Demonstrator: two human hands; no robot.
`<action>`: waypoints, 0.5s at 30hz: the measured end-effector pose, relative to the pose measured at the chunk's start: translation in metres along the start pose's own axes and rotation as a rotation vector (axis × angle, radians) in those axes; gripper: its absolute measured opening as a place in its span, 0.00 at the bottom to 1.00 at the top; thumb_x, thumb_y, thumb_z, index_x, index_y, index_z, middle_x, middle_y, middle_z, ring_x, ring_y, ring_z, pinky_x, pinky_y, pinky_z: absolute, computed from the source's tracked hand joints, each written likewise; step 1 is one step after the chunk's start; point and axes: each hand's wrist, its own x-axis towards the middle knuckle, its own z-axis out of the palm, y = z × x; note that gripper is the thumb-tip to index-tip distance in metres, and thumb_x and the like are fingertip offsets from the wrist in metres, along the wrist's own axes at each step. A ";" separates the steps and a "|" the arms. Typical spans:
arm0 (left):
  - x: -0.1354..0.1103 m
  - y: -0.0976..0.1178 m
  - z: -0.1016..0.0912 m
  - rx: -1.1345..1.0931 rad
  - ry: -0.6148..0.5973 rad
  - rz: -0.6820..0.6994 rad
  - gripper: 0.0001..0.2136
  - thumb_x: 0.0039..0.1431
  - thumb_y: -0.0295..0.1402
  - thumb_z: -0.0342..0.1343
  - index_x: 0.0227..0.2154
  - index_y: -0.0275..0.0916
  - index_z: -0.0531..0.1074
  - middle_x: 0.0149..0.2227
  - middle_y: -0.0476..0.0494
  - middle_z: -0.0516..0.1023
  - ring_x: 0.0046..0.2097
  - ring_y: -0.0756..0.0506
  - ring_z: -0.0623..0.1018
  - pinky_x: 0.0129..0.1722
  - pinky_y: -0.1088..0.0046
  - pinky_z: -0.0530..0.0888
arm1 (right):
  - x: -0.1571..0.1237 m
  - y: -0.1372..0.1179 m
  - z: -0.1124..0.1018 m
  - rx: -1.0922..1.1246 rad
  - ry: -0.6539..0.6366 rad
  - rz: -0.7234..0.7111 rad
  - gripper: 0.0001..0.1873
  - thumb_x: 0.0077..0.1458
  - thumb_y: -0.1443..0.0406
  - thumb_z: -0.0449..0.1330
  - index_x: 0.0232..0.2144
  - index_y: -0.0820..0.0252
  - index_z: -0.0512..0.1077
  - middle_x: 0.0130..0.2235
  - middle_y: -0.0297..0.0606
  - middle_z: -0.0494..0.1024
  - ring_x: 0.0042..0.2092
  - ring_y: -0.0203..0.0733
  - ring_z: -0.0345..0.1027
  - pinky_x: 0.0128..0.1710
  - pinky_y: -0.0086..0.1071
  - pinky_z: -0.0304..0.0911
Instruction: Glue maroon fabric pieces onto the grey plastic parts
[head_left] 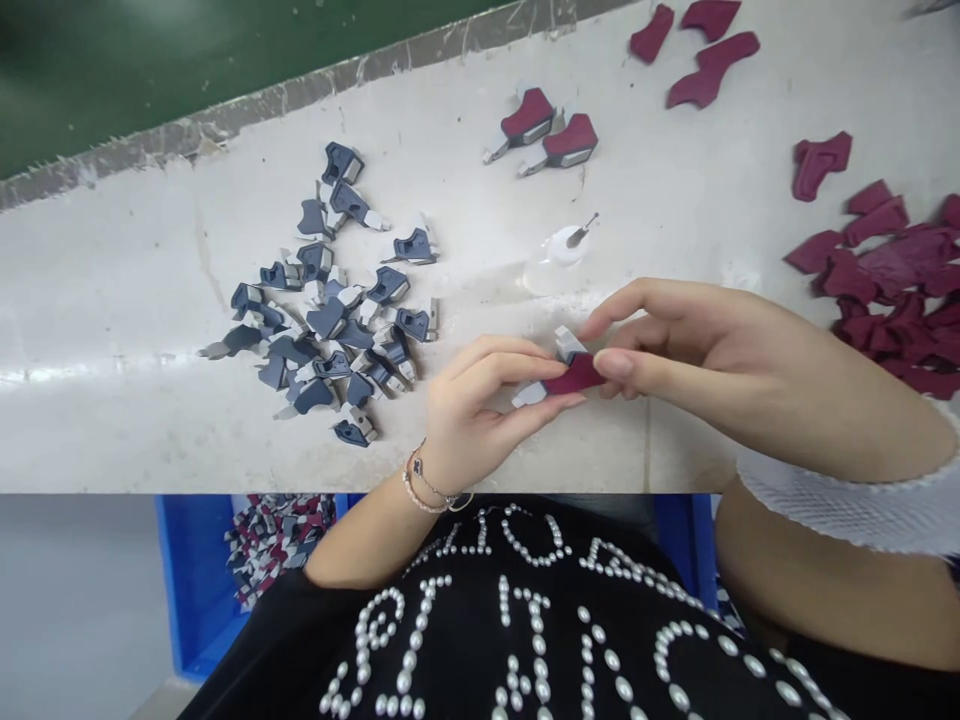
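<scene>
Between my two hands, just above the front part of the table, is a small plastic part (576,376) with a maroon cover and light grey ends. My left hand (487,395) pinches it from the left, thumb below and fingers above. From the right, my right hand (675,350) has its thumb against the maroon side; its index finger curves near the upper grey end. The fingertips behind the part are partly hidden. Just beyond my hands stands a small clear bottle with a white top (564,246) and a thin dark tip.
Dark blue-grey and light grey parts (330,318) lie piled at left. Maroon covers (892,260) are heaped at right, with several more (712,65) farther back. Two maroon-covered assemblies (574,142) sit beyond the bottle. A blue bin (191,590) of mixed parts stands below the table's front edge.
</scene>
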 end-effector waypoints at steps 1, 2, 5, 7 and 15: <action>0.000 0.000 0.000 -0.030 -0.009 -0.004 0.12 0.53 0.33 0.71 0.39 0.40 0.76 0.37 0.46 0.81 0.39 0.49 0.81 0.38 0.72 0.82 | 0.000 -0.001 0.000 0.023 -0.042 -0.004 0.16 0.61 0.49 0.60 0.38 0.53 0.76 0.35 0.35 0.81 0.36 0.41 0.75 0.34 0.33 0.70; 0.000 0.000 0.000 -0.060 -0.016 -0.009 0.13 0.53 0.33 0.71 0.40 0.40 0.76 0.37 0.46 0.81 0.39 0.49 0.81 0.38 0.72 0.82 | 0.001 -0.001 0.000 0.041 -0.081 -0.003 0.16 0.63 0.49 0.59 0.38 0.53 0.76 0.36 0.35 0.80 0.37 0.41 0.74 0.36 0.33 0.70; -0.001 0.000 0.000 -0.121 -0.027 -0.023 0.14 0.52 0.31 0.71 0.41 0.39 0.77 0.37 0.45 0.81 0.40 0.49 0.81 0.40 0.71 0.82 | 0.003 0.001 0.001 0.055 -0.118 0.000 0.15 0.63 0.51 0.58 0.35 0.55 0.75 0.35 0.36 0.79 0.36 0.41 0.73 0.36 0.34 0.68; -0.002 0.000 0.000 -0.133 -0.029 -0.021 0.14 0.52 0.31 0.71 0.41 0.39 0.77 0.37 0.45 0.81 0.40 0.48 0.81 0.41 0.70 0.82 | 0.004 0.003 0.000 0.082 -0.134 -0.005 0.14 0.63 0.52 0.59 0.35 0.55 0.74 0.35 0.35 0.79 0.36 0.41 0.73 0.36 0.34 0.68; -0.001 0.000 0.000 -0.107 -0.028 0.007 0.13 0.52 0.28 0.71 0.40 0.37 0.77 0.37 0.44 0.81 0.40 0.49 0.82 0.42 0.71 0.82 | 0.000 -0.002 0.008 -0.037 -0.051 0.002 0.13 0.63 0.53 0.58 0.32 0.54 0.72 0.31 0.35 0.76 0.32 0.41 0.68 0.31 0.36 0.62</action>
